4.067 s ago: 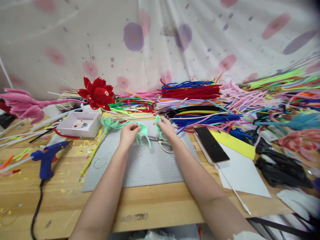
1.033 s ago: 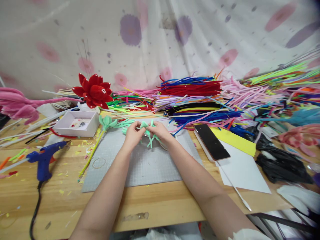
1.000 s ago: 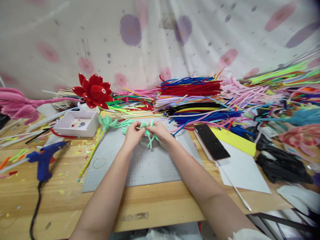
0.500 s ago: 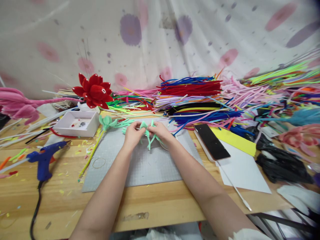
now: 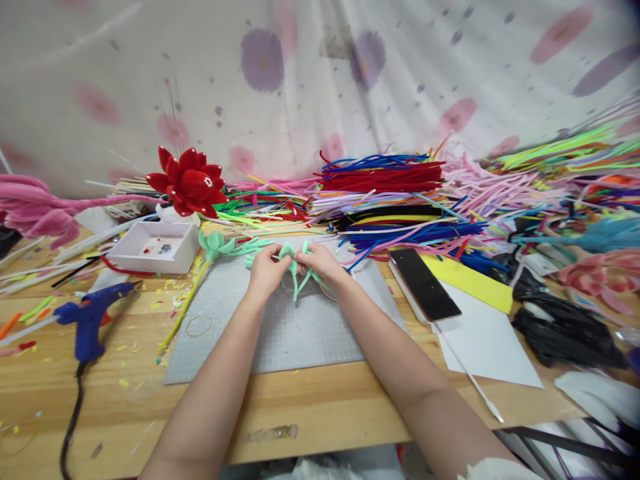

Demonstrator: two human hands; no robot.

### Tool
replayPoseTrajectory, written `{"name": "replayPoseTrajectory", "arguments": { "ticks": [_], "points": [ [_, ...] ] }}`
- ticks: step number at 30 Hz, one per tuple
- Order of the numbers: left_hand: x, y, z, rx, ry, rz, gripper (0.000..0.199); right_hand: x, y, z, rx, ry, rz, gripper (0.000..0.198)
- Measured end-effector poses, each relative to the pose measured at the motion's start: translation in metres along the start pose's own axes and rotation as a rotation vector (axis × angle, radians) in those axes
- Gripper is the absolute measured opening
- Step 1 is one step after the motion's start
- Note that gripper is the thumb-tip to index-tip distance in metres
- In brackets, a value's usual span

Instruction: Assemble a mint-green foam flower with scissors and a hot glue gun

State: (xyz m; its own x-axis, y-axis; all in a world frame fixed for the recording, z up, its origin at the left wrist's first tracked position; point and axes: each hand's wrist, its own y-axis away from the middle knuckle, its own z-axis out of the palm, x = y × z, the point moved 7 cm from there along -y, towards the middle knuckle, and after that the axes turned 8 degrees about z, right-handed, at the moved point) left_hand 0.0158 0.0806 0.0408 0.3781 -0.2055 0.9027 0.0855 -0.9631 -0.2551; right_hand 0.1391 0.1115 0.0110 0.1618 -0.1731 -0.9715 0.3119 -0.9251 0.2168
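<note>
Mint-green pipe cleaners (image 5: 295,283), bent into petal-like loops with loose ends hanging down, are pinched between my two hands over the grey cutting mat (image 5: 305,340). My left hand (image 5: 269,269) grips them from the left, thumb and fingers together. From the other side my right hand (image 5: 321,265) pinches the same piece, its fingertips close to the left ones. The exact join is covered by my fingers. A mint-green pipe-cleaner flower (image 5: 215,245) on a yellow stem lies at the mat's left edge, with more green pieces (image 5: 253,247) behind my left hand.
A blue glue gun (image 5: 93,320) and a white box (image 5: 154,247) are at the left. A red flower (image 5: 187,180) stands behind the box. Pipe-cleaner bundles (image 5: 383,177) line the back. At right lie a phone (image 5: 425,285), paper (image 5: 487,340) and a black plastic bag (image 5: 565,330).
The hanging green ends have shifted slightly and now spread into a V shape. Both hands keep nearly the same place and grip.
</note>
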Motion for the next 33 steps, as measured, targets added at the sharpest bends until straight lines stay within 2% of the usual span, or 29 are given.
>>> {"name": "replayPoseTrajectory", "arguments": {
  "ticks": [10,14,17,20,22,25,27,29,33],
  "points": [
    [-0.003,-0.001,-0.002,0.015,-0.027,-0.026,0.015,-0.003,0.004,0.0,-0.005,-0.013,0.014,0.016],
    [-0.006,-0.001,-0.003,0.009,-0.066,-0.057,0.017,-0.006,0.004,-0.001,0.01,-0.06,0.009,0.023],
    [-0.004,0.001,-0.017,0.147,-0.245,-0.067,0.029,-0.008,0.005,-0.003,0.018,-0.174,0.074,0.038],
    [0.013,0.005,-0.032,0.355,-0.383,0.037,0.053,-0.009,0.007,-0.002,0.017,-0.215,0.127,0.041],
    [0.021,0.005,-0.03,0.35,-0.312,0.097,0.049,-0.011,0.007,-0.001,0.026,-0.145,0.086,0.032],
    [0.018,0.0,-0.009,0.111,-0.044,0.048,0.03,-0.013,0.005,0.001,0.024,-0.026,-0.016,0.016],
    [0.011,0.0,0.005,-0.021,0.128,-0.05,0.027,-0.012,0.005,0.003,0.01,0.008,-0.047,0.017],
    [0.005,0.0,0.008,-0.018,0.255,-0.124,0.028,-0.014,0.007,0.003,-0.013,0.019,-0.06,0.024],
    [0.002,0.0,-0.001,0.153,0.414,-0.123,0.03,-0.029,0.015,0.001,0.015,0.065,-0.161,0.033]
  ]
}}
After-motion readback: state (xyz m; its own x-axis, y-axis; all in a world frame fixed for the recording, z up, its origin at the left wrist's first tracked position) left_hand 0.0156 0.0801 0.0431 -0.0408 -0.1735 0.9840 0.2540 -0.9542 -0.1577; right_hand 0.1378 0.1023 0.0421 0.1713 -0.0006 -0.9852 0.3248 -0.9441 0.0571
